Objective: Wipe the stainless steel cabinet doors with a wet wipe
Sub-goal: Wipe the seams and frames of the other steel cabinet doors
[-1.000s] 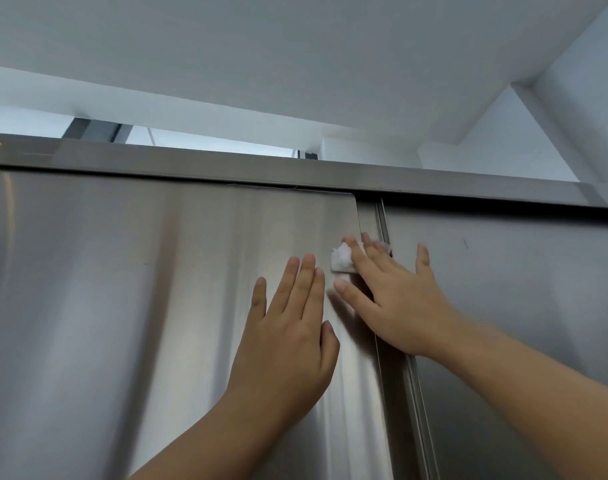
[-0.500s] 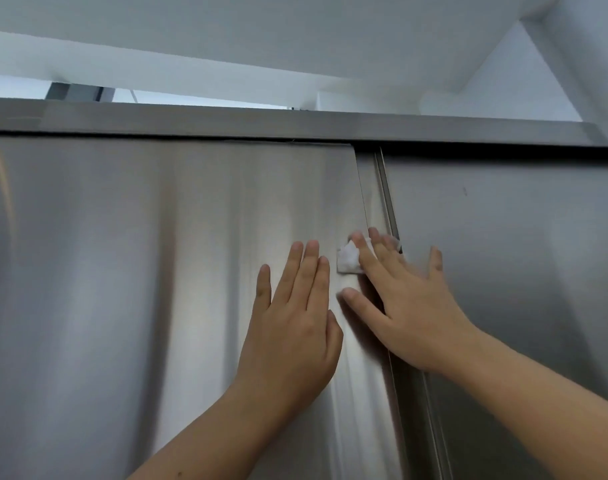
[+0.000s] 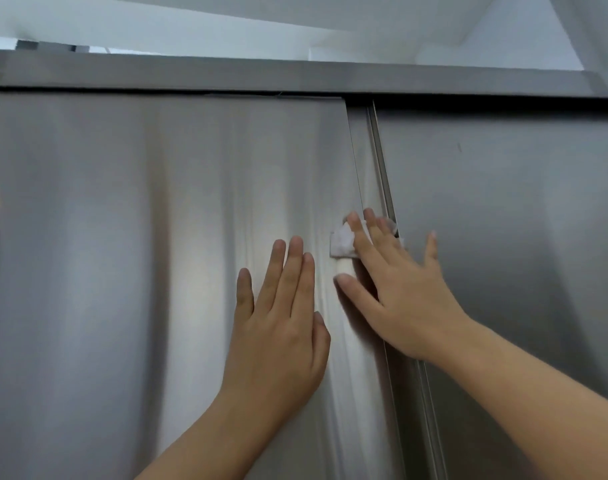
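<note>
**Two-handed press at the door seam**

Farthest left, the left cabinet door [image 3: 122, 271] is brushed stainless steel with soft vertical streaks of sheen. The left hand [image 3: 278, 341] lies flat on it, fingers straight and close together, holding nothing. Just to its right, at that door's right edge, sits the wet wipe [image 3: 342, 244]: small, white, crumpled into a wad and mostly covered. The right hand [image 3: 406, 303] presses it against the metal with straight, spread fingers, thumb reaching left, the palm spanning the seam. The right cabinet door [image 3: 520, 237] sits slightly recessed, dull grey.
</note>
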